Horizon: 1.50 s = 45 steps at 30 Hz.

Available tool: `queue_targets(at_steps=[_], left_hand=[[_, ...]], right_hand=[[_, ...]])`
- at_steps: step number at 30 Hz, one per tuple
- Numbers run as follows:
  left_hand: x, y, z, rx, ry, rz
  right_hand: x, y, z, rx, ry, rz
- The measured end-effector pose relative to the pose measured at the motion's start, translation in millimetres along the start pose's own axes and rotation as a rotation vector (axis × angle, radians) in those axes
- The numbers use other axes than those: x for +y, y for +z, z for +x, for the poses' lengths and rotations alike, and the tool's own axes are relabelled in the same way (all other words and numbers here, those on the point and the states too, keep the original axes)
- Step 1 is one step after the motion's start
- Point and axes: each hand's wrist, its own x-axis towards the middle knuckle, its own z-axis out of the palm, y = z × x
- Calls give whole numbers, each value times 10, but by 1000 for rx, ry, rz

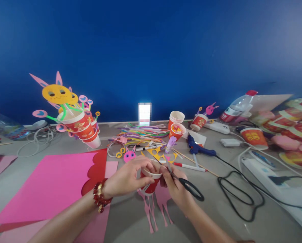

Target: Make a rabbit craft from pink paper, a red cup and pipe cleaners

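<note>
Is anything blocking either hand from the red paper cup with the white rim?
Nothing visible is: the left hand and right hand are both at the cup. The black-handled metal scissors are in the right hand.

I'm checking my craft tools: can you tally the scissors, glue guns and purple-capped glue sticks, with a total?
Scissors, in the right hand: 1
Blue glue gun: 1
Purple-capped glue stick: 1
Total: 3

The grey surface (123, 209) carried pink sheets (44, 182) with a red scalloped piece (97, 168) at left, pipe cleaners (138, 133) and a purple-capped glue stick (170, 145) in the middle, and a blue glue gun (200, 148), its black cord (238, 199) looped nearby, and a white power strip (280, 192) at right.
</note>
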Motion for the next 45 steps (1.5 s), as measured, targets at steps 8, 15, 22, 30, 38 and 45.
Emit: queue_targets(at_steps=[8, 15, 22, 30, 38, 45], left_hand=[[50, 52, -21, 20, 40, 88], [31, 21, -5, -23, 90, 57], [26, 61, -28, 34, 89, 107], [-54, 90, -41, 55, 149, 106], [-135, 120, -48, 151, 72, 106], [-288, 188, -39, 260, -35, -225]], right_hand=[[-61, -18, 2, 5, -21, -26], [-58, -27, -15, -2, -32, -23], [-52, -26, -14, -17, -9, 26], [-30, -17, -15, -21, -16, 96], [-17, -11, 20, 58, 24, 115], [-26, 12, -6, 182, -21, 232]])
